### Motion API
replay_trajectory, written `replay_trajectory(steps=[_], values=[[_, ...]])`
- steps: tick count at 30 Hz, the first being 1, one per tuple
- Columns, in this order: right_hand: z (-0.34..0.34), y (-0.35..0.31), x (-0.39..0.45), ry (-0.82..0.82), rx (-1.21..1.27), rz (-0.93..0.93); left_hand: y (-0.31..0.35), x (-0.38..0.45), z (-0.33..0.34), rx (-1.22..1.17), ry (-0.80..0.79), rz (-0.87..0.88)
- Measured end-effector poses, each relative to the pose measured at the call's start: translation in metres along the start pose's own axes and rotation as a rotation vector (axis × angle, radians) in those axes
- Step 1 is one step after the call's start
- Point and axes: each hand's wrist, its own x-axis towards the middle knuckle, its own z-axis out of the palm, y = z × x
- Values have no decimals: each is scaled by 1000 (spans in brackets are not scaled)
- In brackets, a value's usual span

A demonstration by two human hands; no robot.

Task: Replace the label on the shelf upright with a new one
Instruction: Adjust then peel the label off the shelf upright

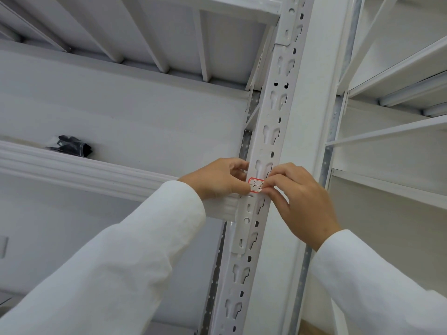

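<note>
- The shelf upright is the tall white slotted post running up the middle of your view, and you are working on its front face, just above where the shelf beam clips into it. Keep yourself square to that face so that the label goes on level.
- Your left hand is curled at the post's left edge, with thumb and forefinger pinching the label's left end. Use it as the anchor and keep it steady.
- Your right hand covers the label's right end with its fingertips pressed together on it (whether they are pinching the edge or pressing it flat, I cannot tell).
- The label, small, white, red-bordered and handwritten, lies across the post between your two hands. It looks like the new one going on, though that is only my reading.
- If so, press from the middle outward, and mind the keyhole slots: paper bridging a slot has nothing behind it, so rub down the parts that sit on solid metal.
</note>
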Motion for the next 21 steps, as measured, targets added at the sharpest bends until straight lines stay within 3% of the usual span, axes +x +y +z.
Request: replay_trajectory(steps=[21], values=[[5,0,-6,42,112,87,2,-1,1,7,0,11]])
